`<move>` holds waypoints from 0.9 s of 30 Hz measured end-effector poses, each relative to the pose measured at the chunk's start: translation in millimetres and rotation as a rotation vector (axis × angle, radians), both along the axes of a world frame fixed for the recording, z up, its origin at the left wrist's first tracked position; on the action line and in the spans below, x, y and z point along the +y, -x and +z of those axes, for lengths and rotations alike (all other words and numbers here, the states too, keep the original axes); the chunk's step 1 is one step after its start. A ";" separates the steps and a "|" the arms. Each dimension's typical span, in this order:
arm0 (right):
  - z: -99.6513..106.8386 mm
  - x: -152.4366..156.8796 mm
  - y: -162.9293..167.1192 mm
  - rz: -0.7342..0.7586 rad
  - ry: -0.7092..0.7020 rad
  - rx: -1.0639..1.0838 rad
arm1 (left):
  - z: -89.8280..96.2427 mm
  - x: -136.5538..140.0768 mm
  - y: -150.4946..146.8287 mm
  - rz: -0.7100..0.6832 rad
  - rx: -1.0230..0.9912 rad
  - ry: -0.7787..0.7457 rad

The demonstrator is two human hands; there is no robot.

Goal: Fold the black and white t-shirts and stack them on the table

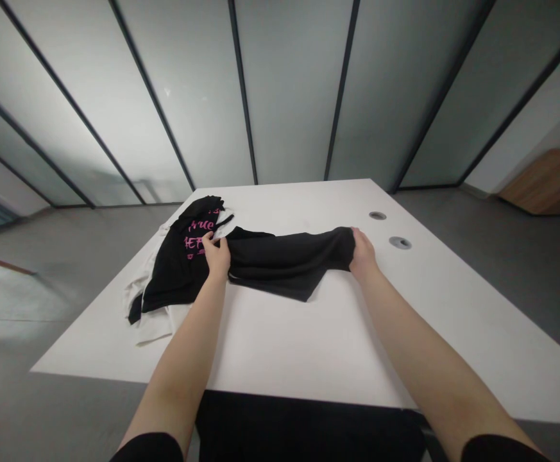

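Observation:
A plain black garment (284,256) stretches sideways between my two hands over the white table; its exact kind I cannot tell. My left hand (218,255) pinches its left end, right beside the pile of clothes. At the opposite end my right hand (364,254) is closed round the bunched cloth. The garment's lower corner hangs down toward the tabletop between them. To the left lies a black garment with pink lettering (178,263), on top of white cloth (157,327) that sticks out around its edges.
The white table (299,353) has two round grommets (399,242) on its right side. Behind it stands a frosted glass partition (289,90) with dark frames. A wooden piece of furniture (549,183) is at the far right.

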State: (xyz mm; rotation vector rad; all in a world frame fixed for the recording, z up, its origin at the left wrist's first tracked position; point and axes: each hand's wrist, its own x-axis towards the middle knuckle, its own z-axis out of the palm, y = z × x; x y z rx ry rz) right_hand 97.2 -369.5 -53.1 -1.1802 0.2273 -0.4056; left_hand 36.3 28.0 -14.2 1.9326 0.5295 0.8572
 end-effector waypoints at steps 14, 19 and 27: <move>-6.9 38.0 27.9 0.406 0.829 -0.133 | -7.7 -25.5 11.1 -0.530 0.573 -0.269; -6.4 33.8 16.9 0.179 0.221 -0.121 | 6.1 -28.4 12.4 -0.863 0.345 0.163; -2.4 28.8 13.9 0.297 -0.083 0.029 | -0.8 -43.0 9.6 -0.796 -0.033 0.622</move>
